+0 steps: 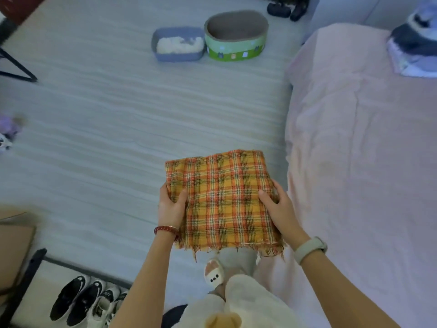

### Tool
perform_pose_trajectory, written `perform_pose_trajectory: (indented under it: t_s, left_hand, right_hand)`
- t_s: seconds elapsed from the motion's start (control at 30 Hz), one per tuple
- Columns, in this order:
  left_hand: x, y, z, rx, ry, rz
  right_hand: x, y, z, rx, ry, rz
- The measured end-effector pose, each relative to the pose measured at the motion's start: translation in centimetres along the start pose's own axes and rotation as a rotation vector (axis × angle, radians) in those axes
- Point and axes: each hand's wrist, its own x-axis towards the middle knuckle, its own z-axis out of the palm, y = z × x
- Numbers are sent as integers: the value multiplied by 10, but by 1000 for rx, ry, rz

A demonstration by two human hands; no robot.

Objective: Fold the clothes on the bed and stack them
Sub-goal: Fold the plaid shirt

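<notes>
Head view: folded orange-and-yellow plaid fringed cloth [222, 200], left hand [170, 207] and right hand [279, 205] each grasping a side, held above floor beside pink bed's [369, 162] left edge; stacking apparently pending.

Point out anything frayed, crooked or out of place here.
The folded orange plaid cloth, held by the left hand and right hand over the floor, has a frayed near edge with loose threads. Nothing else stands out.
</notes>
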Motion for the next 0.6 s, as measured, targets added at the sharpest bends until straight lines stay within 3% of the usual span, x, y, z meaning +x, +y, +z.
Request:
perform_pose_trajectory:
  t_s: [0.3,0.6]
  left_hand:
    - [101,91,60,-3,-153,127]
    - [250,280,210,-13,-294,238]
  right_hand:
    - [82,-59,-30,55,188,-56]
    - [261,-184,-125,120,376,-129]
